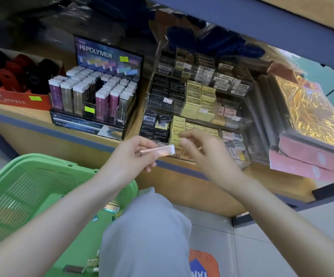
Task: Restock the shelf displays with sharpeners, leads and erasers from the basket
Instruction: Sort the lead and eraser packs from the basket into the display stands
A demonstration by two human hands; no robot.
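Before the shelf (pixel 137 118), left hand (pixel 134 154) grip snug round a pink eraser (pixel 158 152); right hand (pixel 199 149) grip blurred, unclear.

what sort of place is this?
Most likely a stationery shop: a Hi-Polymer eraser display with price stickers, a clear organizer of barcoded small boxes, and a green basket of stock; the left hand holds a slim pink pack.

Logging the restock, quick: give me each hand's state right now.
Left hand: grip closed on a slim pink pack.
Right hand: blurred beside the pack's white end; cannot tell whether it holds anything.
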